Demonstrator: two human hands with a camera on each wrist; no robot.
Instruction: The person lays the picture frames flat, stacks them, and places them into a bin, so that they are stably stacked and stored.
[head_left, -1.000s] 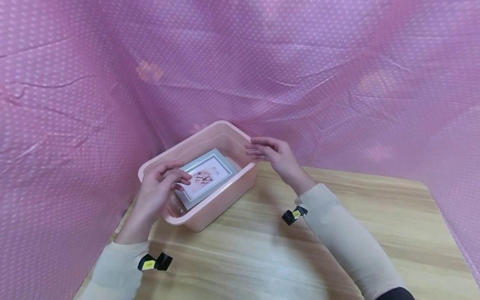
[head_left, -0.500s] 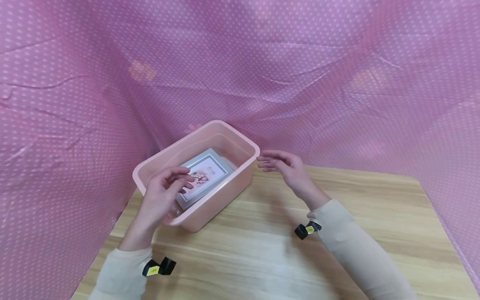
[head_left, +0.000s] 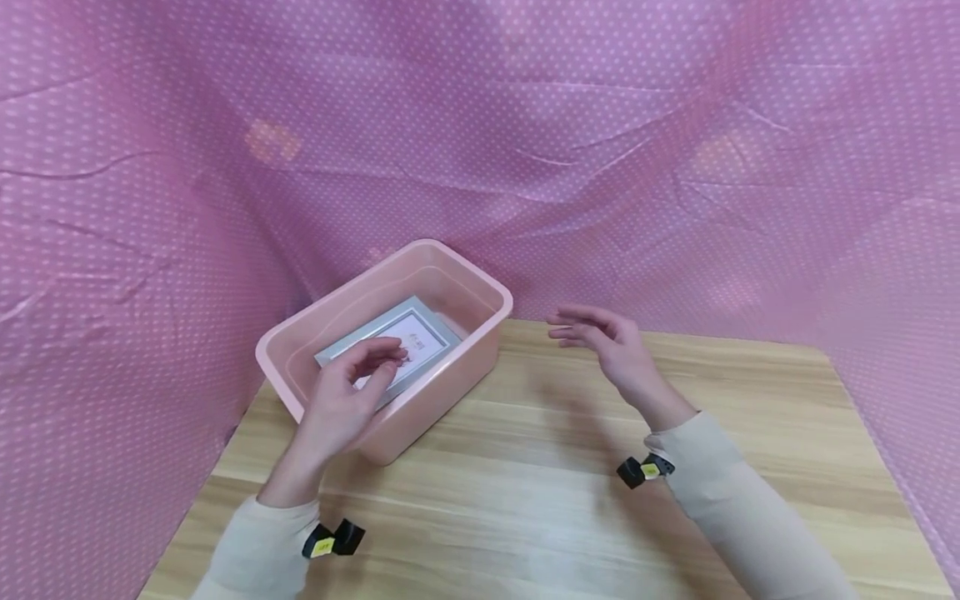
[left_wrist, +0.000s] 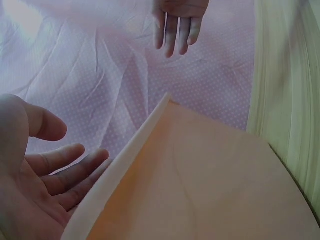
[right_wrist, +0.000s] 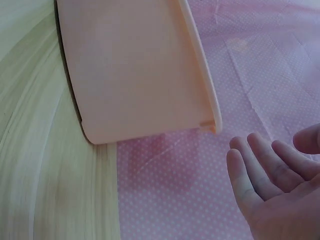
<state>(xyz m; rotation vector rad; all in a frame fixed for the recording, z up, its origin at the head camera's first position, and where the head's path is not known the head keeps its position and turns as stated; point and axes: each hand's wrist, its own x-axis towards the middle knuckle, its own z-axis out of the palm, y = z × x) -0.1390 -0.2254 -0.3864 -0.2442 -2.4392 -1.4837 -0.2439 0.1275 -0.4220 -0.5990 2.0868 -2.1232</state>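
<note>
A pink plastic bin (head_left: 448, 404) stands on the table with a silver-edged picture frame (head_left: 422, 340) lying face up inside. My left hand (head_left: 348, 404) hovers over the bin's near left rim, fingers loosely bent and holding nothing; it hides part of the picture. In the left wrist view the fingers (left_wrist: 65, 175) appear beyond the bin's edge. My right hand (head_left: 611, 343) hangs in the air to the right of the bin, apart from it and holding nothing. Its relaxed fingers (right_wrist: 267, 165) show in the right wrist view, near the bin's corner.
Pink polka-dot cloth (head_left: 600, 167) hangs around the back and sides, close behind the bin. The wood-grain table (head_left: 525, 508) extends to the right and front. Each sleeve carries a small black wrist camera (head_left: 641, 472).
My right hand has drawn away from the bin's right rim, moving right and slightly down. The left hand has shifted slightly right and down over the bin. The picture frame stays inside.
</note>
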